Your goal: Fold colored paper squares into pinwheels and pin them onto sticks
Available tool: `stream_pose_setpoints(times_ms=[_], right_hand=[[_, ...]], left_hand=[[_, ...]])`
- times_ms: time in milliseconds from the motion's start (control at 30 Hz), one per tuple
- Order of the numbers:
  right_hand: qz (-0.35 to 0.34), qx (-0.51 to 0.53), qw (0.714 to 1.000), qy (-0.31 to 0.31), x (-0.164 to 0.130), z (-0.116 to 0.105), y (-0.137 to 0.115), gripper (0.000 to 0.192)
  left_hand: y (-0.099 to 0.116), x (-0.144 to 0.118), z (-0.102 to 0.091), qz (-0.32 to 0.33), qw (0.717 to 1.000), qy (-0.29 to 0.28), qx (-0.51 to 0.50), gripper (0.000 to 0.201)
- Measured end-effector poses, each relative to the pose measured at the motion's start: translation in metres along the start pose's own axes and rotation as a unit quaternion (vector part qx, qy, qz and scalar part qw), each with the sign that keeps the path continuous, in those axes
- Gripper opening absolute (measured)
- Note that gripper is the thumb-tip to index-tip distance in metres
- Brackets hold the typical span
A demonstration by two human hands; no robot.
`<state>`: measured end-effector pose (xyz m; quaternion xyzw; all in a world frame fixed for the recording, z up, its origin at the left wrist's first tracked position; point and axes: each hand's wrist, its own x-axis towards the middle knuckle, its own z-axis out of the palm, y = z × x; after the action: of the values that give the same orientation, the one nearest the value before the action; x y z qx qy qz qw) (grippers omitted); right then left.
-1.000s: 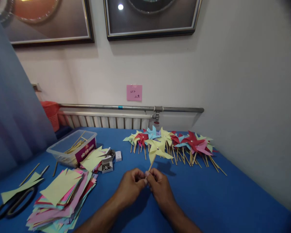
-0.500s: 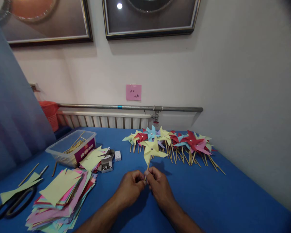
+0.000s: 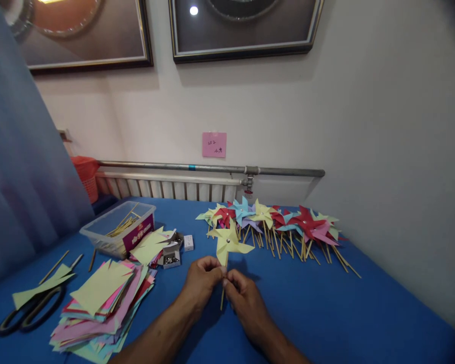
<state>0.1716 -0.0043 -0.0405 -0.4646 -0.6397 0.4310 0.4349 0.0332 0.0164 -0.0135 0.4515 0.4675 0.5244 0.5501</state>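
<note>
A yellow paper pinwheel [image 3: 227, 242] on a wooden stick stands upright over the blue table [image 3: 326, 308]. My left hand [image 3: 202, 282] and my right hand [image 3: 243, 298] both pinch the stick just below the paper head, fingertips meeting. The stick's lower end pokes out beneath the fingers. Behind the hands lies a row of finished pinwheels [image 3: 284, 222] in red, yellow, blue and pink.
A stack of cut coloured paper [image 3: 102, 303] lies at the left, with scissors [image 3: 26, 313] on a yellow strip beside it. A clear plastic box of sticks [image 3: 118, 227], small pin boxes [image 3: 172, 258] and loose yellow sheets sit behind. A radiator runs along the wall.
The pinwheel has tilted from leaning right to nearly upright and moved left and nearer. My hands have slid up the stick toward the paper head.
</note>
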Motion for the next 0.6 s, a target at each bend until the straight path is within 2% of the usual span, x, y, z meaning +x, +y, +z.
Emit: stream_pose_setpoints(times_ms=[367,600], right_hand=[[0.012,-0.016,0.999,-0.025,-0.001,0.001,-0.001,0.026],[-0.016,-0.047,0.997,-0.067,-0.006,0.002,-0.012,0.025]], left_hand=[[0.025,0.008,-0.019,-0.001,0.997,0.068,-0.030,0.022],[0.034,0.017,-0.039,0.017,0.991,0.100,-0.089,0.033]])
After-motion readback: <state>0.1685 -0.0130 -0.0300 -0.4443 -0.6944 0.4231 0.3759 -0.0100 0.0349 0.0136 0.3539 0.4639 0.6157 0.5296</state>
